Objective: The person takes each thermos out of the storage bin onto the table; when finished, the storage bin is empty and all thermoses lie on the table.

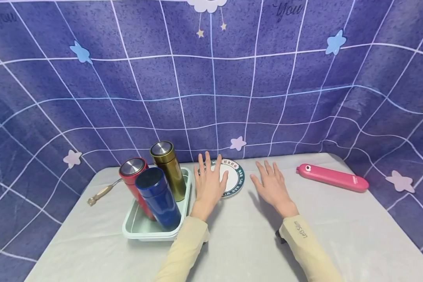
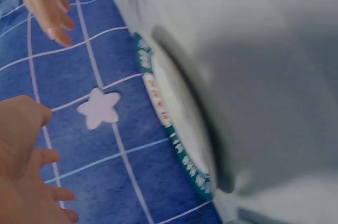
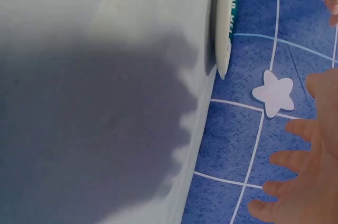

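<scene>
My left hand (image 1: 208, 187) is held over the table with its fingers spread, overlapping the left part of a white plate (image 1: 229, 181) in the head view. That plate has a dark green rim with lettering. To the right of the plate hovers my right hand (image 1: 273, 188), fingers straight and apart, holding nothing. In the left wrist view the plate (image 2: 182, 113) lies beyond the left hand (image 2: 26, 166), which holds nothing either. Part of the plate's edge (image 3: 224, 28) shows in the right wrist view, with the right hand (image 3: 301, 171) at the lower right.
Left of the hands, a pale green tray (image 1: 155, 236) holds a red flask (image 1: 135, 180), a blue flask (image 1: 160, 201) and a gold flask (image 1: 170, 172). A tool with a beige handle (image 1: 103, 192) lies farther left. At the right is a pink long case (image 1: 333, 178). A blue curtain (image 1: 211, 78) hangs behind.
</scene>
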`<state>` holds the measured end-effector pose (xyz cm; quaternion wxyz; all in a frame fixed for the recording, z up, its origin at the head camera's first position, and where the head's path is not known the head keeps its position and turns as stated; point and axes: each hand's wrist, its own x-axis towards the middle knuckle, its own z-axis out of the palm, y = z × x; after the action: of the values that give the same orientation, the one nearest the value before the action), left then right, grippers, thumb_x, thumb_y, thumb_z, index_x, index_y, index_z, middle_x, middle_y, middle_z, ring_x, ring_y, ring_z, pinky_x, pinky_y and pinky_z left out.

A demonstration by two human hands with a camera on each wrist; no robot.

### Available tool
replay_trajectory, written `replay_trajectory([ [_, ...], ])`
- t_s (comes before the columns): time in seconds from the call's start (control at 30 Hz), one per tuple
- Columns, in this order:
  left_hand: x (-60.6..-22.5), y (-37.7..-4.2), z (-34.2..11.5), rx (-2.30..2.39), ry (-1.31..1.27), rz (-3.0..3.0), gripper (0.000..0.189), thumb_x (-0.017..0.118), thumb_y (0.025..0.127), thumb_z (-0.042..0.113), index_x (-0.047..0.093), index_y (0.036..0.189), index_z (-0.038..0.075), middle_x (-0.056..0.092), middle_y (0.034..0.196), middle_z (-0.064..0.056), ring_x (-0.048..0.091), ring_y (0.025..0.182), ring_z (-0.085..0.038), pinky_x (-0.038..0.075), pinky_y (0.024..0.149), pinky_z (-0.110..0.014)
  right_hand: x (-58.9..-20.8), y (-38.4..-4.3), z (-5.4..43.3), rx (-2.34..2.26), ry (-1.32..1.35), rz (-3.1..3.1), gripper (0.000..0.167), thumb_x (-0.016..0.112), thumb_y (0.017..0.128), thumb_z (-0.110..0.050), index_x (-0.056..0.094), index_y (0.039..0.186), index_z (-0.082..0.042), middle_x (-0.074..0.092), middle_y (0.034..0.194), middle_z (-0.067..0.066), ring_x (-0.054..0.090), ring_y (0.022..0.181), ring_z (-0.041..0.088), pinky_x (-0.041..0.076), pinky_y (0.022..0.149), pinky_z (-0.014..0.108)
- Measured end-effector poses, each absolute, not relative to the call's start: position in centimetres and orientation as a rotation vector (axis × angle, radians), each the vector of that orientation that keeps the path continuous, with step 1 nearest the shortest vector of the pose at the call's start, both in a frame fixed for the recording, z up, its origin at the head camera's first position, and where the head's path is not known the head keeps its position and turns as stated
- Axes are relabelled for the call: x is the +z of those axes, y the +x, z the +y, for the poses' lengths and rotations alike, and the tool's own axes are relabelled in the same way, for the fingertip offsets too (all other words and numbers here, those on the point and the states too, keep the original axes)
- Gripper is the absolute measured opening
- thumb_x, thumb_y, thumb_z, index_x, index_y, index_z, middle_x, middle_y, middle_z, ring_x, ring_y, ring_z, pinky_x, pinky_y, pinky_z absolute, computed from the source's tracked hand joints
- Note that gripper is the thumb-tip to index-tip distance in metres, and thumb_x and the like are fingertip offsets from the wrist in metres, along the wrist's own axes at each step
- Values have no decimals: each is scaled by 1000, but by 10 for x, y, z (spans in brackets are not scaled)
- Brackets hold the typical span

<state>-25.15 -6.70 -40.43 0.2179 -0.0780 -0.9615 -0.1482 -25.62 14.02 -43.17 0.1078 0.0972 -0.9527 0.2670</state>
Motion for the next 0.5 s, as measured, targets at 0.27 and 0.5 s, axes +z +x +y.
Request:
replay_trajectory([
  [0.27,-370,-244,-74,-456,-244,-2575,56,51,100,39,39,150,17,20,159,-22,8,148,-41,13,120,-63,-427,-256,139,793,293,-2794,59,41,103,-39,32,152,-7,22,156,27,8,145,50,10,118,67],
  [0.5,-339,-234,-78,-494,-265,-2537,57,46,101,42,35,153,18,15,161,-20,0,150,-37,10,121,-61,-425,-256,137,799,295,-2783,59,40,103,-40,32,152,-9,23,157,26,9,145,49,11,118,66],
])
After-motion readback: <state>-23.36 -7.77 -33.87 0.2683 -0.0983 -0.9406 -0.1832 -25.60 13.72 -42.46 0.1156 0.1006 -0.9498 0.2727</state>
